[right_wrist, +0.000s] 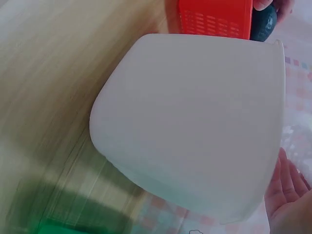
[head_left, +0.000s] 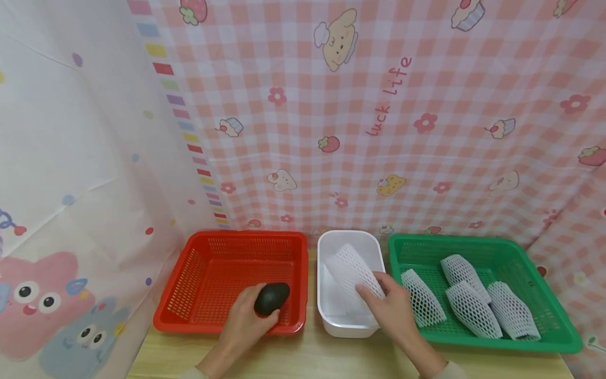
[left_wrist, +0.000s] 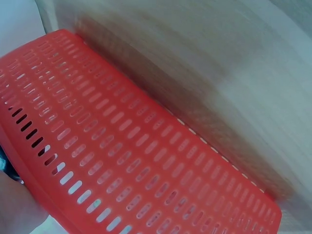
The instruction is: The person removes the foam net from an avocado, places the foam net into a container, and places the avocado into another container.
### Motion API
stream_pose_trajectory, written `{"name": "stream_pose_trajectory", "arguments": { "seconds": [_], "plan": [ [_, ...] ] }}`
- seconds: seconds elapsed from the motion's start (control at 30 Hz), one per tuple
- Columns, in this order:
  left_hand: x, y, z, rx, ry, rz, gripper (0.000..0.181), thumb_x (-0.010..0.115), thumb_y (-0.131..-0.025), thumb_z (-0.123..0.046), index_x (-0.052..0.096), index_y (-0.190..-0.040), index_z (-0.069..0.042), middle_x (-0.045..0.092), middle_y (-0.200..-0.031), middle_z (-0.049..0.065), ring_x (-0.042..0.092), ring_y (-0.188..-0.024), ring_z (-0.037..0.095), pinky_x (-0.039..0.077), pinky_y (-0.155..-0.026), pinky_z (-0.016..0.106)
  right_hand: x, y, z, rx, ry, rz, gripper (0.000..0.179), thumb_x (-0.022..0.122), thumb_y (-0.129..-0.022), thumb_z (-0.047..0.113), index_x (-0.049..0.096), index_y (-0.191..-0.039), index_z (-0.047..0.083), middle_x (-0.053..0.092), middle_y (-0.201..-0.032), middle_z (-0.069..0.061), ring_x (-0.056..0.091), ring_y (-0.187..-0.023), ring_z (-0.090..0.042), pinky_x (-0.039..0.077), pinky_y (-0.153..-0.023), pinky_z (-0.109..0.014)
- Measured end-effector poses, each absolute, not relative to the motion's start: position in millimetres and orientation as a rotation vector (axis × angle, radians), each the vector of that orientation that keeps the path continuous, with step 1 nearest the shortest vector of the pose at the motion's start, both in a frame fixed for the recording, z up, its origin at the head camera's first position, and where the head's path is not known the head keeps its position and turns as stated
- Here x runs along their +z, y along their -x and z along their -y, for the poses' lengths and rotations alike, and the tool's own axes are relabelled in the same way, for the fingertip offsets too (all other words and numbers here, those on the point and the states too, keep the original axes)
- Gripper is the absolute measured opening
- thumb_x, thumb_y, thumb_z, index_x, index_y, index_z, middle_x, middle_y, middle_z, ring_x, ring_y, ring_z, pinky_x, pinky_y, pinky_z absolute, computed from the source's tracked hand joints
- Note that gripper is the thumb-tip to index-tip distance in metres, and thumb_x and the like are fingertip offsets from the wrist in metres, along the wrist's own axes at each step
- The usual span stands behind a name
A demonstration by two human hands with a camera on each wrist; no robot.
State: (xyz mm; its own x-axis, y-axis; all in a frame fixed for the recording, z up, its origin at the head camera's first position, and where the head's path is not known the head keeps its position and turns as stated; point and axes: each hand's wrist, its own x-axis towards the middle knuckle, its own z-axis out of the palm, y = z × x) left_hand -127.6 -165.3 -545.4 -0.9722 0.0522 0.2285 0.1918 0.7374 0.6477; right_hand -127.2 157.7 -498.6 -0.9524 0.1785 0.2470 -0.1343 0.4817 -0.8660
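L grip (head_left: 248, 316) is curled partway, thumb & fingers round a dark fruit (head_left: 272, 299); R grip (head_left: 393, 308) is nearly closed, pinching the lower end of a white foam net (head_left: 352, 268). Fruit's over the near R part of the red basket (head_left: 189, 327); net's over the white tub (head_left: 349, 331), btwn that & the green basket (head_left: 565, 339), all on the desk (head_left: 284, 358).

Head view alone shows the basket insides, incl. 4 foam sleeves (head_left: 473, 310) in the green one. R wrist view adds the tub's smooth, plain outer side, w/ fruit showing at the red basket's rim. L wrist view is mostly that basket's slotted outer wall, w/ just a dark sliver of fruit & part of L grip at the edge.

Fruit: egg-shaped, blackish green, smooth, slight shine. Net: pale, diamond mesh, tilted, far end leaning L.
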Motion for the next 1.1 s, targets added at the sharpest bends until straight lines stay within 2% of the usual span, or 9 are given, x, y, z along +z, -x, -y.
{"name": "stream_pose_trajectory", "arguments": {
  "seconds": [0.43,0.57,0.77,0.87,0.97,1.1],
  "plan": [
    [-544,136,168,-1.065,0.161,2.788,0.068,0.089,-0.082,-0.024,0.061,-0.14,-0.004,0.065,-0.128,0.012,0.065,-0.109,0.026,0.059,-0.091,0.048,-508,137,-147,1.374,0.147,2.458,0.032,0.087,-0.086,0.018,0.075,-0.11,0.0,0.078,-0.097,-0.014,0.071,-0.084,-0.023,0.055,-0.068,-0.031],
    [-545,136,168,-1.056,0.162,2.795,0.068,0.089,-0.082,-0.025,0.061,-0.14,-0.003,0.066,-0.126,0.011,0.065,-0.108,0.025,0.059,-0.09,0.047,-508,140,-144,1.341,0.186,2.482,0.031,0.085,-0.088,0.021,0.075,-0.109,0.0,0.077,-0.097,-0.016,0.07,-0.085,-0.026,0.055,-0.069,-0.038],
    [-544,137,166,-1.049,0.157,2.806,0.065,0.088,-0.082,-0.023,0.062,-0.138,-0.002,0.066,-0.127,0.013,0.065,-0.107,0.026,0.059,-0.089,0.049,-507,145,-139,1.32,0.221,2.54,0.039,0.083,-0.09,0.026,0.073,-0.114,-0.002,0.076,-0.106,-0.022,0.072,-0.096,-0.036,0.059,-0.078,-0.05],
    [-544,137,165,-1.052,0.148,2.819,0.065,0.088,-0.083,-0.023,0.062,-0.138,-0.001,0.066,-0.127,0.013,0.065,-0.107,0.026,0.059,-0.09,0.049,-506,146,-136,1.336,0.217,2.607,0.044,0.083,-0.09,0.033,0.073,-0.115,-0.002,0.077,-0.106,-0.02,0.074,-0.097,-0.034,0.06,-0.08,-0.049],
    [-544,138,165,-1.053,0.147,2.832,0.065,0.088,-0.082,-0.023,0.062,-0.138,-0.001,0.066,-0.125,0.013,0.065,-0.106,0.026,0.059,-0.09,0.049,-507,144,-135,1.356,0.168,2.669,0.045,0.082,-0.09,0.037,0.075,-0.113,-0.001,0.078,-0.103,-0.015,0.077,-0.089,-0.027,0.06,-0.078,-0.044],
    [-544,140,164,-1.038,0.155,2.848,0.066,0.089,-0.081,-0.023,0.062,-0.137,0.0,0.067,-0.122,0.014,0.065,-0.104,0.026,0.059,-0.089,0.049,-507,141,-135,1.369,0.088,2.664,0.039,0.082,-0.09,0.034,0.076,-0.108,0.0,0.078,-0.098,-0.01,0.077,-0.084,-0.023,0.06,-0.075,-0.04]
  ]
}}
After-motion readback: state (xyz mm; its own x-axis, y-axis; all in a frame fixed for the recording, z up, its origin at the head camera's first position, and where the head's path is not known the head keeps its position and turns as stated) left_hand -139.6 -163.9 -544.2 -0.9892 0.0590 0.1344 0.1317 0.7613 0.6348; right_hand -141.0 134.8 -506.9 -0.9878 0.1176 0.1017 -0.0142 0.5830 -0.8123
